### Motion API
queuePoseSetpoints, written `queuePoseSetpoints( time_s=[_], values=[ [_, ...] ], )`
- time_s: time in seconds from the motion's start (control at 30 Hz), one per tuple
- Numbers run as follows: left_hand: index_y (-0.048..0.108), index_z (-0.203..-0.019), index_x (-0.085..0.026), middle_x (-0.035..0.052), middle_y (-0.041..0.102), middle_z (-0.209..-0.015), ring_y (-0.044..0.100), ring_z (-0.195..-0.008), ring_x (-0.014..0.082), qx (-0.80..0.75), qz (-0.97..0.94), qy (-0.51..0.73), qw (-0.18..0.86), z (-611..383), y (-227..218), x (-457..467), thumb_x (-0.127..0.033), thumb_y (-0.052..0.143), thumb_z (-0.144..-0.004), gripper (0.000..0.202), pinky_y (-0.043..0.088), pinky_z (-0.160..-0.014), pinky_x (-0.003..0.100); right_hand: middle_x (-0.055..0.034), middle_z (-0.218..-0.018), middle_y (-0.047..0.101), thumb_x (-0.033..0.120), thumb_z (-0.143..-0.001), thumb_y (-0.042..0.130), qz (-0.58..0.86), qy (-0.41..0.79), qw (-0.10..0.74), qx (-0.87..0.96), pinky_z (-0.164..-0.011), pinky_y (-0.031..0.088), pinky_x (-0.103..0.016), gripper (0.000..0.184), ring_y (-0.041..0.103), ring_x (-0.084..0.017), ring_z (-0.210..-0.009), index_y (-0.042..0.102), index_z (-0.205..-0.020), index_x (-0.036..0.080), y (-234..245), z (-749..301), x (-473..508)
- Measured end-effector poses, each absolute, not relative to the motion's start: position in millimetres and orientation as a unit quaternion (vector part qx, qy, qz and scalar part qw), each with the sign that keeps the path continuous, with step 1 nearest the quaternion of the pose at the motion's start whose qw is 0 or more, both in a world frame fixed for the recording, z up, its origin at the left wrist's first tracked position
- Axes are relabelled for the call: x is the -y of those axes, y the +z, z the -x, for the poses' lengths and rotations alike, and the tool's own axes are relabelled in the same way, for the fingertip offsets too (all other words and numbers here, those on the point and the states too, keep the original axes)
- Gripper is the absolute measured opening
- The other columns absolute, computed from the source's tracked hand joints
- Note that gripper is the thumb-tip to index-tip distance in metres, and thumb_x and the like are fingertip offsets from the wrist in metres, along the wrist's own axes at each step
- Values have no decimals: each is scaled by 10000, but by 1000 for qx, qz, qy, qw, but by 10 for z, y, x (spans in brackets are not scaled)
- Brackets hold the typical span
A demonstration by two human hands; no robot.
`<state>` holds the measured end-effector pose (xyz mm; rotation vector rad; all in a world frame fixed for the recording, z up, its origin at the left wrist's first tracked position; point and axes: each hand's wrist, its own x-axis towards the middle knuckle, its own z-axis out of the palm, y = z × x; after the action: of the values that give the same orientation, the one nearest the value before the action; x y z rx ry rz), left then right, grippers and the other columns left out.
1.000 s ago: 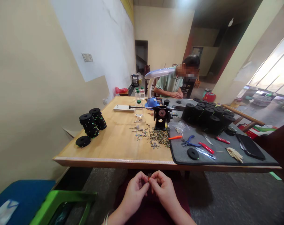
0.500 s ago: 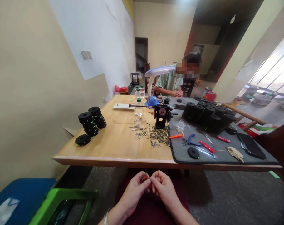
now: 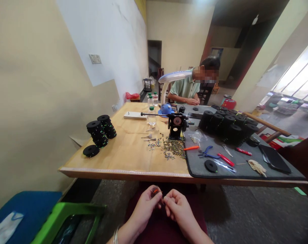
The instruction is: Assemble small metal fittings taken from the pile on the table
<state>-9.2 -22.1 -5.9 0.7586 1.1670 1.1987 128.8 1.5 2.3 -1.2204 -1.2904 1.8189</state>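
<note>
Both my hands are low over my lap, in front of the wooden table's [image 3: 123, 159] near edge. My left hand [image 3: 147, 206] is closed in a pinch on a small dark spool with orange marks [image 3: 155, 191]. My right hand [image 3: 178, 208] is closed too, fingertips pinched right beside the spool, on something too thin to make out. On the table lie a scatter of small metal pieces [image 3: 173, 149], a black winding device [image 3: 176, 126], and stacks of black spools at the left [image 3: 100, 130] and the right [image 3: 227, 125].
A grey mat [image 3: 245, 169] holds blue pliers [image 3: 207, 155], red-handled tools, a flat black disc [image 3: 210, 166] and a dark tray. A blue desk lamp [image 3: 166, 84] and small bottles stand behind. Another person sits at the far end. A green stool [image 3: 67, 217] is at my left.
My hands have sunk slightly and the left one has turned, showing the spool's orange marks. Everything on the table has stayed put.
</note>
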Motion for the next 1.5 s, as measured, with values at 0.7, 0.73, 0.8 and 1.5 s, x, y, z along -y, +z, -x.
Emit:
queuePoseSetpoints(
  time_s=[0.7,0.73,0.8,1.5],
  values=[
    [537,-792,-161,-20,549,-662,523,-528,102,-538,-438,481,536,68,24,265,-403,627,-767,259,419,-483,211,84,-404,468,652,-659,644,451,684,324,473,-337,177,-158,521,276,-36,-315,467,-771,176,-47,-1255,-80],
    [533,-792,-163,-19,554,-646,532,-526,107,-536,-441,476,539,63,19,268,-405,621,-774,258,418,-477,210,83,-403,468,654,-659,643,451,681,327,475,-341,183,-158,523,282,-37,-317,469,-774,174,-46,-1255,-82],
    [528,-798,-166,-14,569,-633,558,-536,120,-530,-445,472,547,54,7,273,-404,613,-785,253,431,-489,218,80,-400,469,647,-660,642,453,677,331,477,-345,189,-158,514,291,-38,-321,466,-758,174,-47,-1257,-84],
    [533,-763,-166,-19,535,-627,494,-576,123,-564,-467,453,509,69,13,251,-240,550,-767,77,413,-567,242,102,-413,365,583,-712,615,451,666,377,459,-393,152,-185,434,237,-56,-374,424,-730,193,-15,-1264,-75]
  ],
)
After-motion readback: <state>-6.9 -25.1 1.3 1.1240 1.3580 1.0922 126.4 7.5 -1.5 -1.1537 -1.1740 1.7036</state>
